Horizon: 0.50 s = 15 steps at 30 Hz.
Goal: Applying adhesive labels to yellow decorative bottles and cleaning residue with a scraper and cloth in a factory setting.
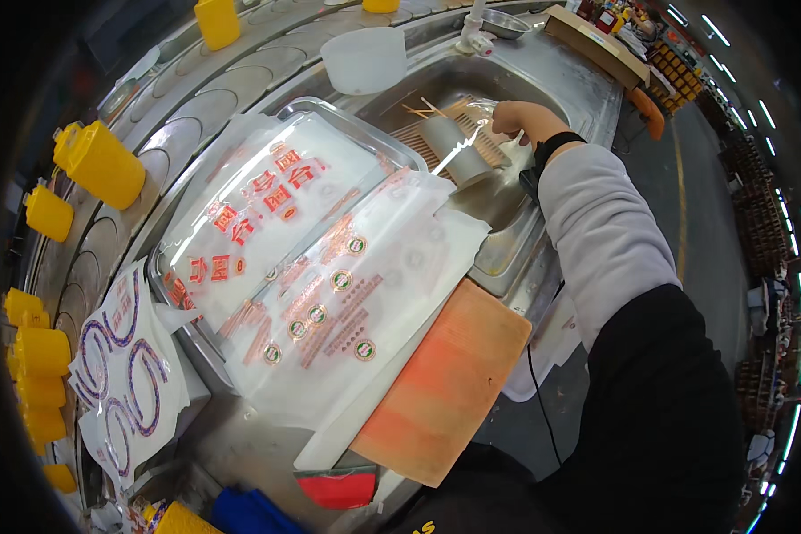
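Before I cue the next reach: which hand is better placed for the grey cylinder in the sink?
Right, most likely. The right hand is over the sink, near the grey cylinder. The left hand is out of view, so its reach can't be judged.

Large red characters (264,185) stand in rows on the white sheet (329,133) over the metal tray (411,153). The nearer sheet (400,276) carries round badges (341,280) and lines of small reddish print (343,307), too fine to read. Yellow lettering (424,527), partly cut off, shows on dark cloth (472,494).
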{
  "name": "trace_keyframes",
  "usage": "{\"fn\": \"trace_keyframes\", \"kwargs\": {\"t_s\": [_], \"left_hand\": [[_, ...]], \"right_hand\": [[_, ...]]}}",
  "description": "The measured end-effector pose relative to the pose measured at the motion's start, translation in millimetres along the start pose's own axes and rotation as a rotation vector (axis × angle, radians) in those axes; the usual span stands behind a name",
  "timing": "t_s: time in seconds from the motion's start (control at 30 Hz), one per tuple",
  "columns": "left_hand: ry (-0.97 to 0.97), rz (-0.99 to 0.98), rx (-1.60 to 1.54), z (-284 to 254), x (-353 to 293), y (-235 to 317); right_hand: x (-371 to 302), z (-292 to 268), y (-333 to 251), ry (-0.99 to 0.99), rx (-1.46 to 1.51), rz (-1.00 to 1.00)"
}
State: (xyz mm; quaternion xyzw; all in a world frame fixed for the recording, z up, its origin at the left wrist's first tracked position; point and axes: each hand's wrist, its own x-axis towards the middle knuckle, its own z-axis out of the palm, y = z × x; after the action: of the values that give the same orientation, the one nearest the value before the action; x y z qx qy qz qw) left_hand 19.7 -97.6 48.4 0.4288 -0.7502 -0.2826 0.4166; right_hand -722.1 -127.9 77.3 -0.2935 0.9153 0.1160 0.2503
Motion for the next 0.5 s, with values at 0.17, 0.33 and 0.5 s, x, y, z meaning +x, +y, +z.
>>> {"fn": "trace_keyframes", "kwargs": {"t_s": [0.17,0.33,0.5], "left_hand": [[-0.021,-0.003,0.021,1.9,5.6,1.5],[-0.035,-0.02,0.045,3.0,9.9,3.6],[-0.058,-0.045,0.061,3.2,12.3,7.3]], "right_hand": [[7.6,1.6,-8.9,-0.091,-0.018,0.056],[33.3,14.1,-12.9,-0.064,-0.015,0.081],[82.5,32.4,7.6,0.054,-0.182,-0.015]]}}
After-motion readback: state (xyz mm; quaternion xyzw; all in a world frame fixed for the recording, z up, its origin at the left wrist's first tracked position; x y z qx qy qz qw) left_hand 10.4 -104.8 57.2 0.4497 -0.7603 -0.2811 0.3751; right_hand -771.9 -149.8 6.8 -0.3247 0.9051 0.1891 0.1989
